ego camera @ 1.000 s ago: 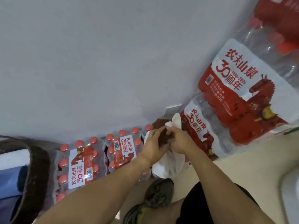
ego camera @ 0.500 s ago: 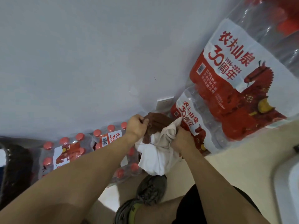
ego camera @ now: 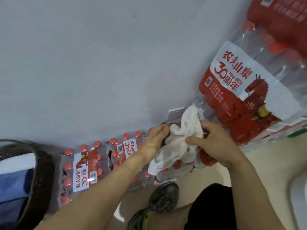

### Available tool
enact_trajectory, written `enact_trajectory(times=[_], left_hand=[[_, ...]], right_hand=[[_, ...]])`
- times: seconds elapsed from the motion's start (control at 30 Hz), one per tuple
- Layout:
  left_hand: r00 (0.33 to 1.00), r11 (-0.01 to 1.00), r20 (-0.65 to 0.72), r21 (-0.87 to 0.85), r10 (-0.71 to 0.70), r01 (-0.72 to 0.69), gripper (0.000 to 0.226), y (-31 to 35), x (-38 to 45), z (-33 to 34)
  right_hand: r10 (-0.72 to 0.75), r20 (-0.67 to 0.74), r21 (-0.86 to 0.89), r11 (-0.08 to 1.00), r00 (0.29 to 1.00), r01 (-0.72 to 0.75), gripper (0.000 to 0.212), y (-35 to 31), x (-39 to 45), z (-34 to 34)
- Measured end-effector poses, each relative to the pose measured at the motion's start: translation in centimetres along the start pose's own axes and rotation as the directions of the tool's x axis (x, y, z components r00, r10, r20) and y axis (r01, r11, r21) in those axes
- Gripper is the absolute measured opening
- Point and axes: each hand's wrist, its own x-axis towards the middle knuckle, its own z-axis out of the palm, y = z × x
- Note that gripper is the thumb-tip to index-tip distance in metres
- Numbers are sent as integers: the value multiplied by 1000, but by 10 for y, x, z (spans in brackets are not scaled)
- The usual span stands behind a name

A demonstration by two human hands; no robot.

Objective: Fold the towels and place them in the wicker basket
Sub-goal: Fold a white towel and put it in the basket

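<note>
Lower left: wicker basket [ego camera: 41, 166], towels inside. Centre: your right hand [ego camera: 214, 145] pinches the bunched white towel [ego camera: 176, 146], long axis hanging down-left. Your left hand [ego camera: 154, 143], fingers straight, lies against its left side, nearer the basket.

Shrink-wrapped packs of bottled water along a pale wall

Low packs of red-capped bottles [ego camera: 86, 166] lie on the floor against the grey wall [ego camera: 83, 63], and taller packs with red-and-white printed labels [ego camera: 249, 90] stand stacked at the right (the topmost is blurred). A white wall socket [ego camera: 176, 112] sits low between them. A grey shoe with a yellow-green tab [ego camera: 159, 205] rests on the cream floor [ego camera: 269, 160]; a white edge, perhaps a fixture [ego camera: 299, 196], curves at the right.
</note>
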Motion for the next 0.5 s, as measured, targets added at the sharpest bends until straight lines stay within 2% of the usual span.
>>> enact_trajectory(times=[0.1,0.17,0.3,0.4,0.5], left_hand=[[996,996,44,-62,72,-69,60,18,-37,-3],[995,992,41,-82,96,-92,61,28,-58,-7],[975,973,-48,90,219,-214,32,48,-92,-31],[946,920,-49,254,320,-298,32,65,-119,-62],[932,878,-13,340,363,-337,42,75,-142,-102]], right_hand=[[-70,87,37,997,994,67,35,-9,-11,21],[-103,123,52,994,987,98,33,-17,-16,36],[-216,127,61,976,968,210,28,-39,-27,67],[-295,123,25,956,948,294,28,-60,-35,91],[-307,206,32,951,929,307,34,-75,-39,120]])
